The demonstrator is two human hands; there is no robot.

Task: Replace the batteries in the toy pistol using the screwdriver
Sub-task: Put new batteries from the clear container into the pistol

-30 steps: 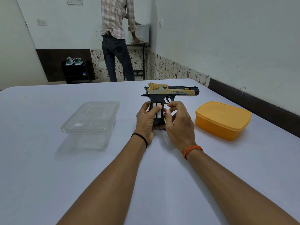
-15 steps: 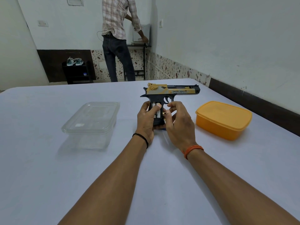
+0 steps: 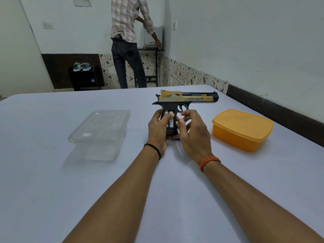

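Both hands are holding the pistol [image 3: 185, 100] upright over the table [image 3: 52, 190], barrel pointing right.
The left hand [image 3: 157, 128] is gripping the open grip, thumb lying across two white batteries [image 3: 168, 118] seated inside. The right hand [image 3: 192, 132] is pinching something small at the grip's front edge; what it is cannot be told. A clear box [image 3: 100, 134] is sitting left, an orange box [image 3: 242, 128] right.

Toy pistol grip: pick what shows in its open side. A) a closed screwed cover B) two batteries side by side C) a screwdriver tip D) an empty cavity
B: two white batteries sit side by side in the toy pistol grip, partly under the left hand thumb.
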